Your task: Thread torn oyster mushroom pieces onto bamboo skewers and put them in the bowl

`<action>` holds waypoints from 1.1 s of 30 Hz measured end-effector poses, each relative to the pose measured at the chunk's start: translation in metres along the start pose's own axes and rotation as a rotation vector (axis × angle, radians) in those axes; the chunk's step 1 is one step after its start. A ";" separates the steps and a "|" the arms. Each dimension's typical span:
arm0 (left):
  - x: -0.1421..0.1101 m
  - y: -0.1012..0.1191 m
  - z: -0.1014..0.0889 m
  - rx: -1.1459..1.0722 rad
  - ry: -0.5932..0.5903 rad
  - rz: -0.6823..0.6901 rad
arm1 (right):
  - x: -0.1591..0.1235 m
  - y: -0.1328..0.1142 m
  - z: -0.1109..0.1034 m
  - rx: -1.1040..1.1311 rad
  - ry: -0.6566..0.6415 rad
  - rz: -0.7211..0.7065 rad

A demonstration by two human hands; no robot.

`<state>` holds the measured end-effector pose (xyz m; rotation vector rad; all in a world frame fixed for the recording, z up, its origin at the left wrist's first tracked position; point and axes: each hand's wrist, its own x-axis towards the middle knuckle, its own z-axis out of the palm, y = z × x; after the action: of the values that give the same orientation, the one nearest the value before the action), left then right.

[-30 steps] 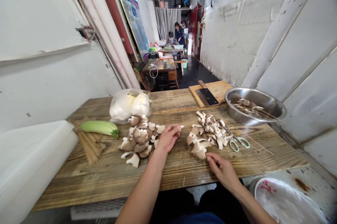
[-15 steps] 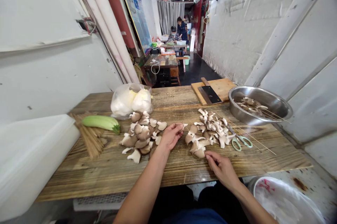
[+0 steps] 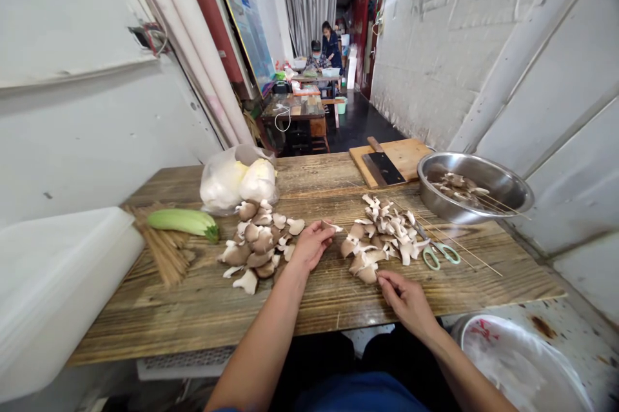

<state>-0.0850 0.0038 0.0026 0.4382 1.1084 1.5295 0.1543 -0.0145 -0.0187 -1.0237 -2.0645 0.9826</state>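
My left hand (image 3: 313,245) is closed in a pinch around a small oyster mushroom (image 3: 333,226), its pale stem pointing right. Beside that wrist lies a heap of brown-capped oyster mushrooms (image 3: 260,241). My right hand (image 3: 405,296) pinches the near end of what looks like a skewer, largely hidden by the mushrooms on it (image 3: 366,273). These rest low at the front of a second pile of mushroom pieces (image 3: 391,225). Scissors with pale green handles (image 3: 441,256) lie right of that pile, next to loose bamboo skewers (image 3: 467,251).
A steel bowl (image 3: 476,160) holds skewered mushrooms at the right. Behind are a cutting board (image 3: 411,157) and cleaver (image 3: 384,168). A bagged white vegetable (image 3: 236,180), green squash (image 3: 181,222) and skewer bundle (image 3: 162,254) lie left. A lined bin (image 3: 522,360) stands below right; a person (image 3: 331,48) works far back.
The mushroom in my left fingers has turned slightly, showing more of its cap. My right hand stays in place. The camera view has shifted a little; the person at the back has straightened somewhat.
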 end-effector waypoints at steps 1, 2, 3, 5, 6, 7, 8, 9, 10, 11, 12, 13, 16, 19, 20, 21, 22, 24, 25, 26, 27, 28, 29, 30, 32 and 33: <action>0.000 0.000 0.000 0.016 0.002 0.011 | 0.000 0.001 0.000 0.005 -0.002 0.009; -0.001 0.000 0.001 0.033 0.003 0.022 | 0.000 0.001 0.000 0.013 -0.004 0.014; -0.002 0.000 0.002 0.050 0.001 0.034 | 0.000 0.002 0.000 0.021 -0.006 0.016; -0.003 0.000 0.002 0.086 -0.015 0.052 | 0.000 0.002 -0.001 0.029 -0.011 0.009; -0.003 0.001 0.002 0.102 -0.026 0.057 | 0.000 0.003 -0.001 0.029 -0.012 0.004; -0.004 0.002 0.002 0.115 -0.036 0.057 | 0.000 0.003 -0.001 0.028 -0.015 -0.001; -0.004 0.002 0.002 0.121 -0.045 0.053 | 0.000 0.002 -0.001 0.025 -0.018 -0.004; -0.004 0.003 0.002 0.120 -0.053 0.045 | 0.000 0.002 -0.001 0.024 -0.023 -0.005; -0.004 0.003 0.001 0.115 -0.061 0.033 | 0.000 0.001 -0.001 0.023 -0.030 -0.003; -0.004 0.003 0.001 0.110 -0.067 0.019 | 0.000 0.001 0.000 0.025 -0.034 0.001; -0.004 0.003 0.000 0.112 -0.068 0.011 | 0.000 0.000 0.000 0.028 -0.033 0.005; -0.004 0.003 0.000 0.130 -0.060 0.018 | -0.001 0.001 0.000 0.032 -0.021 0.010; -0.004 0.000 -0.001 0.304 0.010 0.119 | -0.007 0.005 -0.005 0.034 0.068 0.019; -0.004 -0.001 0.001 0.503 -0.031 0.186 | -0.019 0.015 -0.020 0.002 0.185 0.037; -0.004 -0.001 0.002 0.551 -0.082 0.182 | -0.024 0.019 -0.027 -0.014 0.221 0.049; -0.003 0.000 0.004 0.600 -0.137 0.178 | -0.028 0.023 -0.034 -0.032 0.254 0.065; -0.001 0.001 0.006 0.653 -0.187 0.176 | -0.033 0.026 -0.041 -0.048 0.281 0.082; 0.003 0.005 0.011 0.763 -0.253 0.186 | -0.040 0.031 -0.053 -0.069 0.321 0.115; 0.006 0.006 0.015 0.813 -0.276 0.197 | -0.042 0.032 -0.056 -0.075 0.329 0.129; 0.010 0.008 0.018 0.858 -0.294 0.207 | -0.044 0.033 -0.059 -0.075 0.332 0.139; 0.014 0.009 0.022 0.899 -0.311 0.212 | -0.046 0.033 -0.060 -0.072 0.330 0.145; 0.017 0.010 0.026 0.944 -0.320 0.212 | -0.047 0.033 -0.059 -0.066 0.327 0.148; 0.021 0.011 0.030 1.002 -0.312 0.209 | -0.048 0.033 -0.058 -0.058 0.323 0.147; 0.025 0.011 0.034 1.073 -0.279 0.205 | -0.048 0.033 -0.056 -0.050 0.323 0.145; 0.031 0.011 0.041 1.226 -0.148 0.206 | -0.048 0.032 -0.053 -0.033 0.328 0.136; 0.034 0.010 0.045 1.289 -0.076 0.214 | -0.048 0.032 -0.051 -0.026 0.330 0.129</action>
<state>-0.0656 0.0534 0.0229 1.4867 1.9358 0.7554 0.2301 -0.0238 -0.0279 -1.2544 -1.7614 0.7888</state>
